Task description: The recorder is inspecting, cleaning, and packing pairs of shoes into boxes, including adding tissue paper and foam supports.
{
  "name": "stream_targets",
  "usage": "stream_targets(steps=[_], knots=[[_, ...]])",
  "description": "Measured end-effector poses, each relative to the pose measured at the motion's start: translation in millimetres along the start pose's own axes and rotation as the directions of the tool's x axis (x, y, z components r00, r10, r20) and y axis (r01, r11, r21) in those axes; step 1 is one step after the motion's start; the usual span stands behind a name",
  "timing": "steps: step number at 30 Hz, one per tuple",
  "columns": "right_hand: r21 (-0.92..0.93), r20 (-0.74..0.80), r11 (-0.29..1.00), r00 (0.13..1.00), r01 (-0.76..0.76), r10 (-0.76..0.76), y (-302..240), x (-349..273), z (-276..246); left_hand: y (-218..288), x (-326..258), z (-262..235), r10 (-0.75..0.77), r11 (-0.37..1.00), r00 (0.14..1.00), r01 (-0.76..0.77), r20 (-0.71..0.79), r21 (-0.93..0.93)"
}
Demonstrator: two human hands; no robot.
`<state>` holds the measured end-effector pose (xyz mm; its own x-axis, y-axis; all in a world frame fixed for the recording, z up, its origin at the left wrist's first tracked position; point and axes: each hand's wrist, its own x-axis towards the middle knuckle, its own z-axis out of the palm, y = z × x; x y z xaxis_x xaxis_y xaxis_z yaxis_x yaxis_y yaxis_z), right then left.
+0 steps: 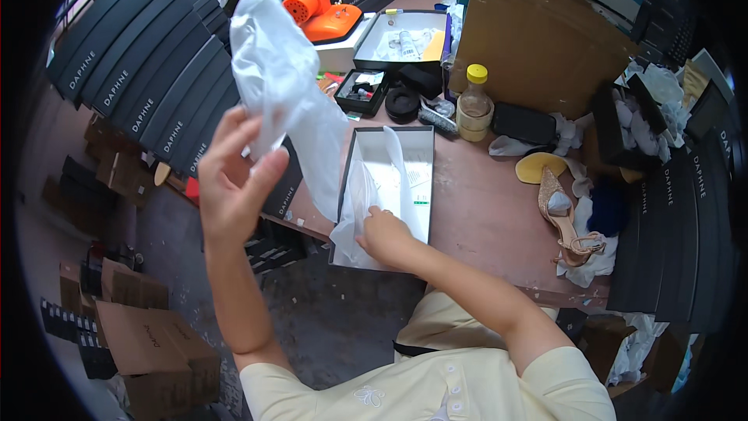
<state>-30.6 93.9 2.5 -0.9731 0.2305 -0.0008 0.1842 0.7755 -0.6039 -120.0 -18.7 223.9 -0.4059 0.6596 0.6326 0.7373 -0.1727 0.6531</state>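
Observation:
My left hand (234, 175) is raised at the left, thumb and fingers closed round a bundle of thin white tissue paper (274, 47). A long loose end of the paper trails down toward the box; whether something is wrapped inside cannot be made out. Below, an open shoe box (423, 222), dark outside and white inside, lies at the table's front edge. My right hand (386, 235) reaches into it, fingers curled on more white tissue paper (360, 195) along its left side. A glittery gold ankle-strap sandal (555, 206) rests on its side at the right.
Stacks of dark shoe boxes rise at left (144, 70) and right (678, 218). Behind the open box stand a bottle with a yellow cap (475, 109), a roll of black tape (402, 104) and a small dark tray (362, 93). A large cardboard box (538, 39) blocks the back right.

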Motion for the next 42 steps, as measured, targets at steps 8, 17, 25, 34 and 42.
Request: stream_targets(steps=[8, 17, 25, 34, 42], knots=[[0.381, -0.883, 0.710, 0.461, 0.592, 0.090, 0, -132, -208, 62, -12, 120, 0.524, 0.849, 0.798, -0.519, 0.297, -0.104], [-0.305, -0.704, 0.816, 0.693, -0.490, 0.153, 109, -278, -177, -32, -68, 186, 0.054, 0.662, 0.988, -0.143, 0.144, 0.735], [0.071, -0.381, 0.921, 0.843, -0.384, 0.380, 164, -257, -176, 12, -11, 170, 0.095, 0.949, 0.928, -0.194, 0.359, 0.250], [0.904, -0.403, 0.387, 0.660, 0.180, 0.634, 72, -354, -207, 20, 80, 228, -0.182, 0.921, 0.528, -0.204, 0.830, 0.331], [0.715, -0.287, -0.041, 0.347, 0.698, 0.893, 42, -386, -133, 50, 59, 247, -0.051, 0.999, 0.120, -0.003, 0.991, 0.052]])
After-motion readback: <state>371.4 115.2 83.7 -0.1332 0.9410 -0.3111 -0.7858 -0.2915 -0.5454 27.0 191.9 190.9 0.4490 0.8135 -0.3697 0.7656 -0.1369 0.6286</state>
